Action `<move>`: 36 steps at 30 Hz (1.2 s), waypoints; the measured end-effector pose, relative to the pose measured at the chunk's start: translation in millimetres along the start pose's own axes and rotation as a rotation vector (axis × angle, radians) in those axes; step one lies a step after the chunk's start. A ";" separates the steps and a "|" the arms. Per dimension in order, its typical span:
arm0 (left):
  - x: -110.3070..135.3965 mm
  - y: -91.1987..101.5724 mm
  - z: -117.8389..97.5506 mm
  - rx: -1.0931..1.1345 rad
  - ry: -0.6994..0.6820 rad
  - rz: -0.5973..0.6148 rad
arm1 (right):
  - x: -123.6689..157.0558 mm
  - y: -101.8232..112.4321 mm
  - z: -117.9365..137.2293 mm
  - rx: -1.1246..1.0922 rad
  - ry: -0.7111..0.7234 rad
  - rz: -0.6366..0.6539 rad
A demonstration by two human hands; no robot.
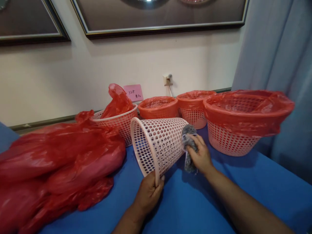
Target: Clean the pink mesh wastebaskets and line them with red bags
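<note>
A pale pink plastic waste basket [168, 136] with a perforated wall lies tilted on its side, its mouth facing left. My left hand [149, 191] is closed around the lower part of its rim. Against the basket's bottom end, my right hand [198, 152] grips a grey cloth [189, 162], fingers pressed into it. Part of the cloth hangs below the hand.
Full red plastic bags [73, 169] cover the left of the blue table [180, 208]. Behind stand a white basket [117, 122] with a red bag inside and red-lined baskets [158, 107], a larger one [234, 136] at right. A pink note [133, 92] and socket [168, 80] are on the wall.
</note>
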State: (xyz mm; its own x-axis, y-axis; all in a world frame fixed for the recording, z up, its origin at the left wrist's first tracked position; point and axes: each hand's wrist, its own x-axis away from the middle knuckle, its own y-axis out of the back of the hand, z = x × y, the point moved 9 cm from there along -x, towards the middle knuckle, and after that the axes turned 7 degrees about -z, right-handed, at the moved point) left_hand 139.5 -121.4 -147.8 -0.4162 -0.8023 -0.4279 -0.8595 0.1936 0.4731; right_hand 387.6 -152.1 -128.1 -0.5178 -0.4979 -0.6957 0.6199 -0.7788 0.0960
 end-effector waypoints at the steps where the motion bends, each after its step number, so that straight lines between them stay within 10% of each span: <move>1: -0.5 -3.0 -2.0 -0.019 -0.019 0.032 | 8.5 -4.7 21.0 -0.022 0.117 0.070; 6: -0.4 -15.3 -16.2 -0.008 -0.072 0.206 | 64.3 -19.2 114.6 -0.233 0.611 0.359; 13: 2.0 10.0 -14.6 0.191 0.013 -0.052 | 75.2 -29.1 117.2 -0.286 0.606 0.518; 24: 2.8 11.9 -0.4 0.107 0.081 -0.140 | -7.0 5.3 -47.6 -0.030 -0.291 -0.113; 32: 3.9 9.7 -16.5 0.125 -0.070 -0.075 | 77.7 -26.7 124.4 -0.246 0.574 0.334; 36: 0.9 17.2 -6.1 0.125 -0.013 -0.116 | 45.4 -38.1 114.1 -0.212 0.451 0.338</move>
State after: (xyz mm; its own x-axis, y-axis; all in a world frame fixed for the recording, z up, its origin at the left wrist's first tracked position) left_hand 126.2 -122.2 -135.3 -0.3150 -0.8163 -0.4841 -0.9320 0.1696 0.3204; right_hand 273.2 -188.6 -82.1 0.0010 -0.4575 -0.8892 0.8344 -0.4898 0.2529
